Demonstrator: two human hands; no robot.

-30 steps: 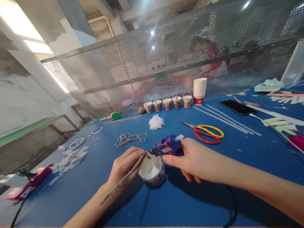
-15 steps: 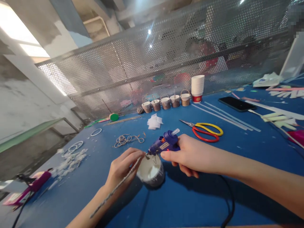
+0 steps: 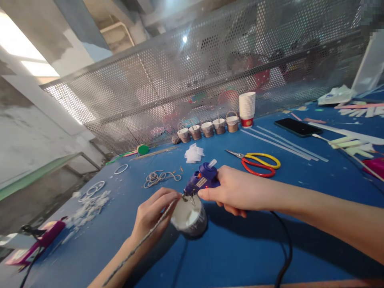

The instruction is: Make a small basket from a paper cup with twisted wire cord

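My left hand (image 3: pixel 156 210) pinches a grey twisted cord (image 3: pixel 135 250) close to one end, and the rest of the cord trails down over my wrist. My right hand (image 3: pixel 232 190) is wrapped round a blue glue gun (image 3: pixel 202 179) with a clear glue stick in its back. The gun's nozzle meets the cord end at my left fingertips, above the far rim of a white-lined cup (image 3: pixel 196 226). This cup stands on the blue table (image 3: pixel 240 256), its outside grey and rough. A small wire stand hangs below the nozzle.
Scissors (image 3: pixel 261 163), a phone (image 3: pixel 298 127) and white strips (image 3: pixel 282 144) lie to the right. Farther back are a row of small cups (image 3: pixel 207 129) and stacked paper cups (image 3: pixel 247 108). Loose cord (image 3: pixel 160 178), white squares (image 3: pixel 193 153), rings and white scraps (image 3: pixel 87 210) lie beyond and left.
My right hand and the glue gun have shifted slightly left, with the nozzle now at the cord end. The whole view has moved a little.
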